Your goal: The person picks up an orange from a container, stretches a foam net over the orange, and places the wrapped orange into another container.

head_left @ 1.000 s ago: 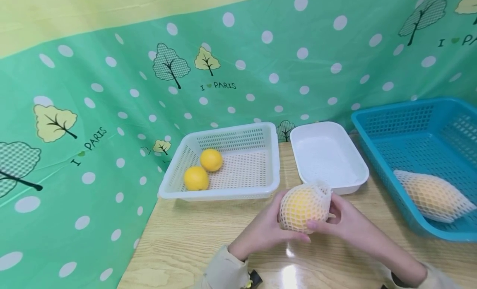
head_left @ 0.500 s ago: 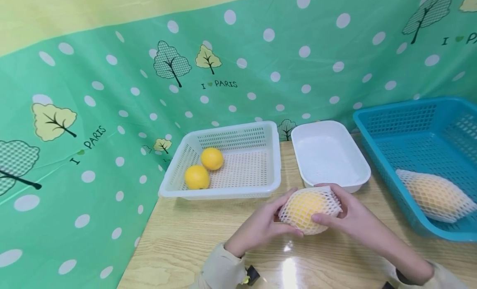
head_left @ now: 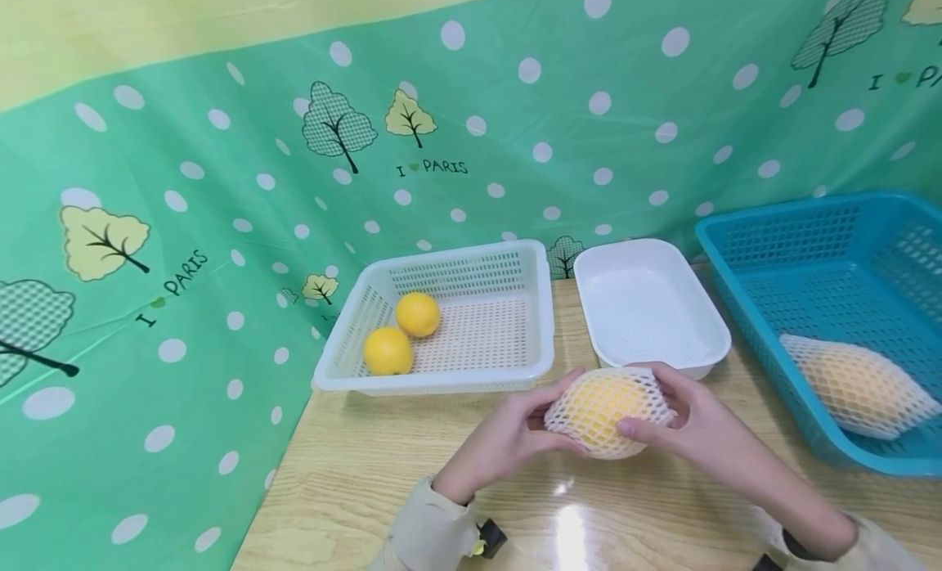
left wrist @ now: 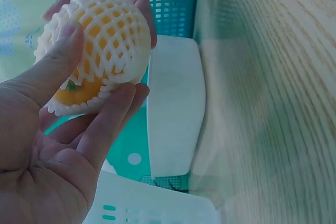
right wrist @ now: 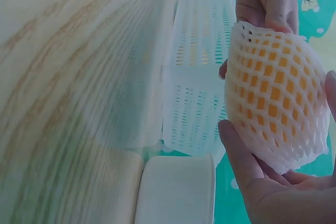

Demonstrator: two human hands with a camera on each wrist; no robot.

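Observation:
An orange fruit in a white foam net (head_left: 609,412) is held between both hands above the table, in front of the small white tray. The left hand (head_left: 508,440) grips its left end, thumb on the near side. The right hand (head_left: 699,428) holds the right end, thumb across the net. In the left wrist view, the netted fruit (left wrist: 100,51) shows bare orange skin at the net's opening beside the left hand (left wrist: 63,129). The net covers the fruit (right wrist: 278,93) in the right wrist view, with the right hand (right wrist: 283,198) curled round it.
A white basket (head_left: 441,381) at the back holds two bare orange fruits (head_left: 388,351) (head_left: 418,314). Right of it stands a white tray (head_left: 651,309). The blue basket (head_left: 773,350) at the far right holds another netted item (head_left: 857,387).
The netted fruit has turned from a tilted pose to lying more sideways, and the right fingers have moved up over its far side. Over the last half second, both hands shift slightly left.

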